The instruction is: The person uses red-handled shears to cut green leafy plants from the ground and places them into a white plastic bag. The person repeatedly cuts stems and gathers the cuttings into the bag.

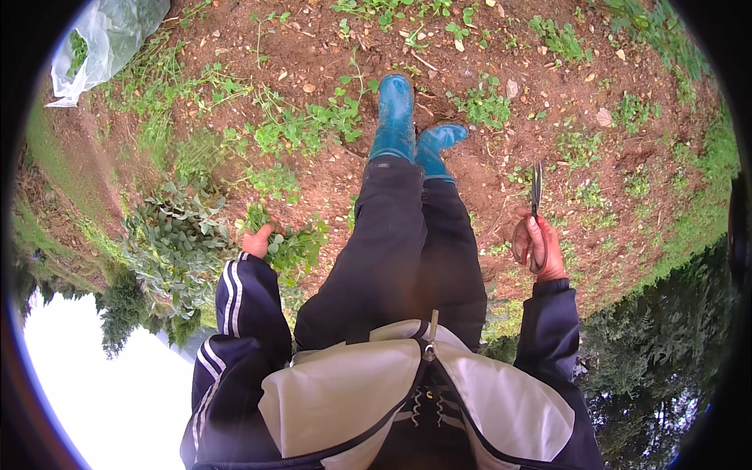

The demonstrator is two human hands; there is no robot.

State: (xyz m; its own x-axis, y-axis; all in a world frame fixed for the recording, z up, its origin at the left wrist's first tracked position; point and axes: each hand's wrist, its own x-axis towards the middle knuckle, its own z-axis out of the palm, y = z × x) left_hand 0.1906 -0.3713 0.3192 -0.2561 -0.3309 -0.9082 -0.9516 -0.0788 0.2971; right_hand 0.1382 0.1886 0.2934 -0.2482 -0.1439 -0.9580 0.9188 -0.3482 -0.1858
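Observation:
A bunch of leafy green stems (296, 247) is gripped in my left hand (257, 239), with leaves spilling out on both sides of the fist. My right hand (547, 247) holds a pair of scissors (536, 191) by its large reddish loop handles. The blades point away from me and look nearly together. Between the two hands are my legs in dark trousers, ending in blue rubber boots (396, 111) on the soil. Low green plants (305, 123) grow from the ground ahead of my left hand.
A clear plastic bag (111, 44) with greenery inside lies at the far left. A bushy grey-green shrub (176, 241) stands beside my left hand. Reddish soil (329, 53) carries scattered stones, dry leaves and small green clumps (484, 106). Trees (652, 341) rise at the right.

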